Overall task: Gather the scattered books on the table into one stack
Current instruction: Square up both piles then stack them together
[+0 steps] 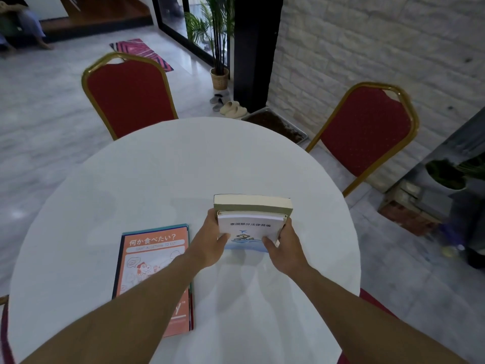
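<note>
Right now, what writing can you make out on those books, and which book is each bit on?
"泰国部分法律简编": on the white-and-blue paperback held between the left hand and right hand.
"何か食べたい?": on the orange illustrated book lying flat on the round white table.
Small English line under that title: too blurred to read.
A large "y" low on the orange cover; the rest is hidden by the left forearm.

white booklet (250, 229) lies flat atop thick green-covered book (253, 203), edges roughly aligned, mid-table | orange picture book (154, 261) lies flat on thin books, left, well apart
</note>
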Motion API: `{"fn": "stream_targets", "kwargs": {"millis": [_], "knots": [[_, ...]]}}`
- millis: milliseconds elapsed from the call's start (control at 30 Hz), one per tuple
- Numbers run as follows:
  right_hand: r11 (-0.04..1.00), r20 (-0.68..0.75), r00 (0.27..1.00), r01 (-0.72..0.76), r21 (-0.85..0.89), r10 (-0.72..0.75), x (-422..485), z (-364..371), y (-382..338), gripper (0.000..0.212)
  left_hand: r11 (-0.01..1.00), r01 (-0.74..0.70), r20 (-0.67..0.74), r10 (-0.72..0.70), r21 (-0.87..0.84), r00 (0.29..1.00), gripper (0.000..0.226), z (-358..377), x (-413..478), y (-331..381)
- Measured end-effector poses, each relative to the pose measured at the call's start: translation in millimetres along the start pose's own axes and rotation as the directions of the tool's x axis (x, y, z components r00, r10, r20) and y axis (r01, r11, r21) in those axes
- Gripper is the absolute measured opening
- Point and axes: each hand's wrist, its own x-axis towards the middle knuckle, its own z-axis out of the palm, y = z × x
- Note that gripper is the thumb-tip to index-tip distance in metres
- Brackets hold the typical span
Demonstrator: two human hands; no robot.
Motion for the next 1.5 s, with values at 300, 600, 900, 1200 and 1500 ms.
{"fn": "stream_targets", "kwargs": {"millis": [300, 600, 900, 1200, 1500], "knots": [[0.974, 0.110, 0.969, -0.227, 0.020, 0.224, -6, -20, -4, 0.043, 0.986, 0.151, -0.035, -0.149, 0.067, 0.988, 0.037, 3, 3, 16], [0.909, 0.270, 0.871, -0.370, -0.191, 0.411, -29, -13, 25, 0.044, 0.865, 0.347, 0.166, -0.426, 0.363, 0.889, 0.041, 36, -26, -21], [0.860, 0.183, 0.882, -0.347, -0.374, 0.435, -29, -6, 34, 0.034, 0.831, 0.325, 0.214, -0.455, 0.452, 0.865, 0.047, 43, -28, -31], [0.836, 0.224, 0.870, -0.305, -0.457, 0.439, -21, -2, 26, 0.027, 0.827, 0.292, 0.246, -0.447, 0.480, 0.860, 0.043, 30, -28, -28], [0.854, 0.194, 0.957, -0.088, -0.513, 0.215, -6, 33, -36, 0.079, 0.810, 0.315, 0.009, -0.367, 0.495, 0.930, 0.055, -51, -51, -32]]}}
